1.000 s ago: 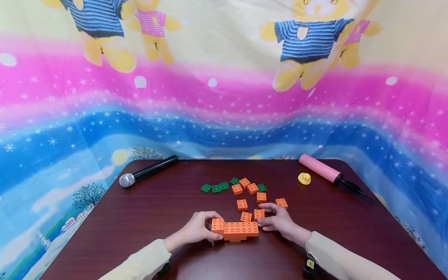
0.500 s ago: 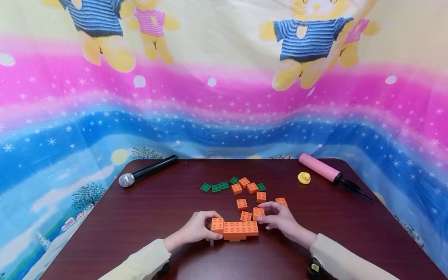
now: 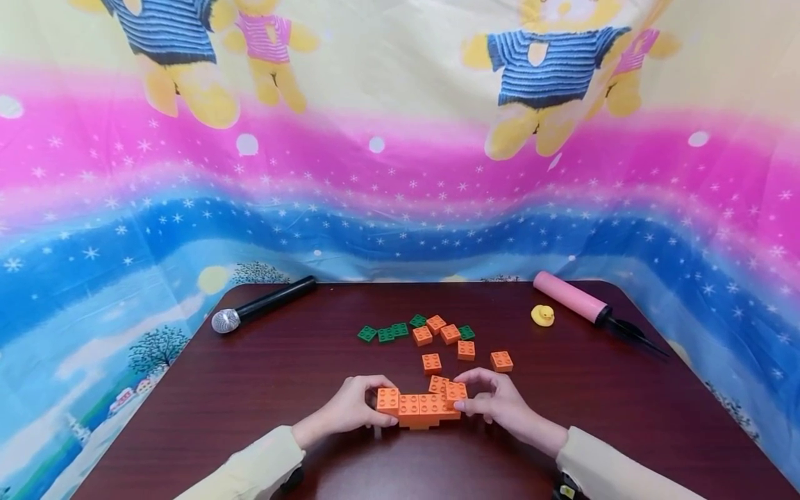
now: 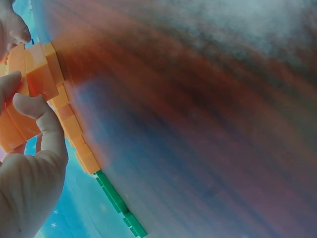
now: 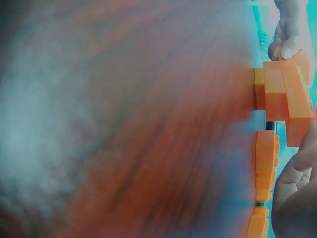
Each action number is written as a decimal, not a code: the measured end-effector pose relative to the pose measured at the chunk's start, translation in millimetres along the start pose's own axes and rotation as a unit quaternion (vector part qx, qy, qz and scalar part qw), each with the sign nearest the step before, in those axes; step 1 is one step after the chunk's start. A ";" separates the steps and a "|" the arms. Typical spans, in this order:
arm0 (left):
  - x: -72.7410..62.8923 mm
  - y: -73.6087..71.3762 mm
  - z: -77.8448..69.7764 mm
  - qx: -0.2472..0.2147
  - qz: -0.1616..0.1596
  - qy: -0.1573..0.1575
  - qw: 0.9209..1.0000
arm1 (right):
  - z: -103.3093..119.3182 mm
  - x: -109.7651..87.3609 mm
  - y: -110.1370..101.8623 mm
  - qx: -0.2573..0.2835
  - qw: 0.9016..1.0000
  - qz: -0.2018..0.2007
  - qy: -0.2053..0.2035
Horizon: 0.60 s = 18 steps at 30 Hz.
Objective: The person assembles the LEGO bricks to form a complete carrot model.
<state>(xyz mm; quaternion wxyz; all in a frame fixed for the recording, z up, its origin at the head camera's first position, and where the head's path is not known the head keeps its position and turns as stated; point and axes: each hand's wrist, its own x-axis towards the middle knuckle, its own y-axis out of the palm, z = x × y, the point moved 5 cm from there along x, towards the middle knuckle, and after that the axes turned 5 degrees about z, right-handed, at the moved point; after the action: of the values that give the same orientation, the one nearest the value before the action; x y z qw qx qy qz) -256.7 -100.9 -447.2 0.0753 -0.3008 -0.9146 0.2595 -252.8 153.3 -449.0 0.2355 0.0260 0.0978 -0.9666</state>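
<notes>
An orange toy-brick structure [image 3: 420, 408], wider at the top than at its base, stands near the middle of the table. Thumb and fingers of my left hand [image 3: 355, 408] grip its left end, at a raised orange brick [image 3: 388, 399]. My right hand [image 3: 500, 404] pinches a square orange brick [image 3: 456, 392] over the structure's right end, overlapping its top studs in the head view. Just behind lies a loose orange brick [image 3: 439, 384], partly covered by the held one. In the right wrist view the right hand [image 5: 297, 183] shows beside the stepped structure [image 5: 275, 91].
Several loose orange bricks [image 3: 431, 363] and thin green bricks [image 3: 386, 335] lie farther back on the dark table [image 3: 281, 368]. A microphone [image 3: 265, 304] is at the back left. A yellow rubber duck [image 3: 542, 315] and a pink hand pump [image 3: 571, 298] lie at the back right.
My right hand has picked an orange brick off the table and brought it left and nearer, over the structure's right end. The left hand has kept its grip in the same place.
</notes>
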 end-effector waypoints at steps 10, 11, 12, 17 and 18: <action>0.1 0.5 -1.4 0.013 -0.002 0.006 1.000 | 2.4 0.4 6.9 0.001 1.000 0.019 -0.012; -0.1 0.6 -1.7 0.014 -0.004 0.006 1.000 | 2.6 0.4 7.2 0.005 1.000 0.020 -0.014; -0.3 0.9 -2.1 0.016 -0.005 0.007 1.000 | 2.9 0.4 7.5 0.009 1.000 0.021 -0.016; -0.1 3.0 -4.9 0.032 -0.016 0.015 0.999 | 4.4 -0.2 8.5 0.017 0.999 0.025 -0.029; 0.6 3.4 -5.3 0.037 -0.019 0.017 0.999 | 4.3 -0.3 8.6 0.019 0.999 0.025 -0.031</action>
<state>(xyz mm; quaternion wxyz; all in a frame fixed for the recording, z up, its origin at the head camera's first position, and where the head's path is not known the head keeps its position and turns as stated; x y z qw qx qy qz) -253.8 -96.0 -444.4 0.1068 -0.2849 -0.9085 0.2864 -248.6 145.1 -446.3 0.2620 0.0030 0.0717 -0.9624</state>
